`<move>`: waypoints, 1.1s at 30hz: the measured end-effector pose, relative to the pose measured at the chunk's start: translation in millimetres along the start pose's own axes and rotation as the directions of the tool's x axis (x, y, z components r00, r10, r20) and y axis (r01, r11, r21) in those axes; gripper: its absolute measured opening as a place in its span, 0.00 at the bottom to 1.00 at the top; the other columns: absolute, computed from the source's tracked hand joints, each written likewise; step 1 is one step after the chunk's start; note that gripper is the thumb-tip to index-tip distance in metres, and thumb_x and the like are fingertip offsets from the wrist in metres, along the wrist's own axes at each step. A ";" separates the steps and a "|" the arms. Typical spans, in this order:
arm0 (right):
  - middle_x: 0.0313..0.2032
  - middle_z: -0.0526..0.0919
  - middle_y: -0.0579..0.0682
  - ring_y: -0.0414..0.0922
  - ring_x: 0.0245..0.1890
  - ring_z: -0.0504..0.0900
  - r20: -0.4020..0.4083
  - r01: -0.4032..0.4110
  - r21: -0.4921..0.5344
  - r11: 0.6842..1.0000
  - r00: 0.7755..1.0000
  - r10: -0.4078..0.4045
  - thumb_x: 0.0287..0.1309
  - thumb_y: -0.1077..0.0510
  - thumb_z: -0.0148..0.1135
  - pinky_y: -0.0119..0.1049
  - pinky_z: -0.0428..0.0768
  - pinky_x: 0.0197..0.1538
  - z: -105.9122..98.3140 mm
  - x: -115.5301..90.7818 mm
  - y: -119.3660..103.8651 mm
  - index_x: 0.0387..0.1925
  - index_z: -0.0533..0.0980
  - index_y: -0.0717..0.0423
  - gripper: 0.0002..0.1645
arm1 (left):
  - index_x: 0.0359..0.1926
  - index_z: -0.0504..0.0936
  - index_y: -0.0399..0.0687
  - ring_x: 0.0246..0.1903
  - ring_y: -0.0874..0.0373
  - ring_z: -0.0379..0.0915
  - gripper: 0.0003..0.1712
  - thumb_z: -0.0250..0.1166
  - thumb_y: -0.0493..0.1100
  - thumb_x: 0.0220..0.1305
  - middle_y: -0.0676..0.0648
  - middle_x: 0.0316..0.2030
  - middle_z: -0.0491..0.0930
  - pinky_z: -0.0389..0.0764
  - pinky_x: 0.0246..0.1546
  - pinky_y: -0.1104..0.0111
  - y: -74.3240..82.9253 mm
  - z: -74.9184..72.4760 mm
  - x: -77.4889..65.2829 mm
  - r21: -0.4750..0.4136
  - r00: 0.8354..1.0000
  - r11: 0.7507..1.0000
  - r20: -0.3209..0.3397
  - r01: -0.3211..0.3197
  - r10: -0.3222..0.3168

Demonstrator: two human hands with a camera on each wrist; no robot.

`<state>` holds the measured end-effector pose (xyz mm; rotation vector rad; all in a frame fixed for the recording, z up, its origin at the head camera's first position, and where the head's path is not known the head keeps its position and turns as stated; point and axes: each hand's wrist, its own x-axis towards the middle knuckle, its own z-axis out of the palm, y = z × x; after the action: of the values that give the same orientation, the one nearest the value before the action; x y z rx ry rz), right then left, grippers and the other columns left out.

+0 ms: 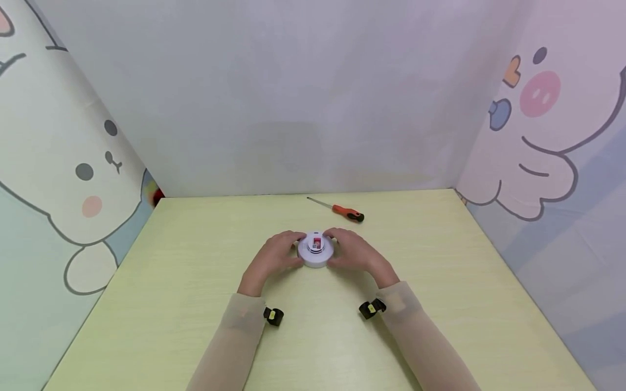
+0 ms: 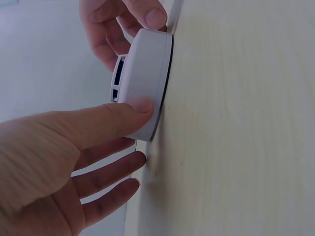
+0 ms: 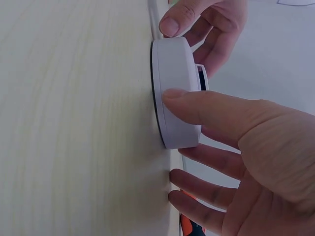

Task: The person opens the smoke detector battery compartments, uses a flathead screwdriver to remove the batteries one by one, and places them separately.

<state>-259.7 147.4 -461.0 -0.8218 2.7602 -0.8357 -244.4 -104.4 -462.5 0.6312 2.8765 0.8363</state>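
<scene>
A round white smoke detector (image 1: 315,258) with a raised vented centre and a small red label sits at the table's middle. In the left wrist view its white side (image 2: 145,69) shows against the tabletop, label hidden. My left hand (image 1: 277,254) grips it from the left, thumb on the near side and index finger round the far side. From the right, my right hand (image 1: 356,251) holds the opposite edge in the same way. The other fingers of both hands spread beyond the rim. Behind the detector lies a screwdriver (image 1: 348,212) with a red and black handle.
The pale yellow wooden table (image 1: 195,326) ends at a plain light wall (image 1: 293,108) behind. Side panels with cartoon animals, such as a pink-cheeked figure (image 1: 91,174) on the left, flank it. A small black camera (image 1: 274,316) is strapped at each wrist.
</scene>
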 end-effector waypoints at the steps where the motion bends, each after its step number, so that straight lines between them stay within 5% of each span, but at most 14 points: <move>1: 0.64 0.80 0.55 0.53 0.65 0.78 -0.005 -0.003 -0.002 1.000 1.000 0.003 0.56 0.60 0.80 0.53 0.74 0.71 0.5 0.3 -0.4 0.69 0.73 0.59 0.41 | 0.71 0.77 0.44 0.57 0.50 0.79 0.38 0.81 0.40 0.61 0.45 0.62 0.82 0.78 0.65 0.54 0.3 0.2 0.0 -0.001 1.000 1.000 -0.003 -0.001 0.001; 17: 0.67 0.80 0.56 0.54 0.66 0.78 -0.017 -0.029 -0.003 1.000 0.999 0.029 0.57 0.56 0.83 0.54 0.74 0.72 -0.8 0.0 -1.8 0.71 0.74 0.59 0.43 | 0.69 0.79 0.44 0.54 0.51 0.81 0.38 0.83 0.40 0.58 0.45 0.59 0.83 0.80 0.61 0.55 0.1 1.7 1.9 -0.027 0.999 1.000 -0.038 -0.001 0.000; 33: 0.66 0.81 0.54 0.50 0.61 0.82 0.027 0.017 0.086 0.996 0.999 -0.020 0.61 0.54 0.80 0.49 0.78 0.67 -5.1 0.9 11.5 0.73 0.73 0.59 0.42 | 0.69 0.80 0.46 0.53 0.52 0.84 0.36 0.80 0.45 0.61 0.47 0.62 0.84 0.82 0.59 0.56 -11.0 -7.3 3.0 -0.095 0.999 0.995 0.008 -0.033 0.034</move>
<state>-267.2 157.3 -463.0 -0.8382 2.6757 -0.9323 -252.5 -115.2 -462.0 0.6734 2.8054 0.9652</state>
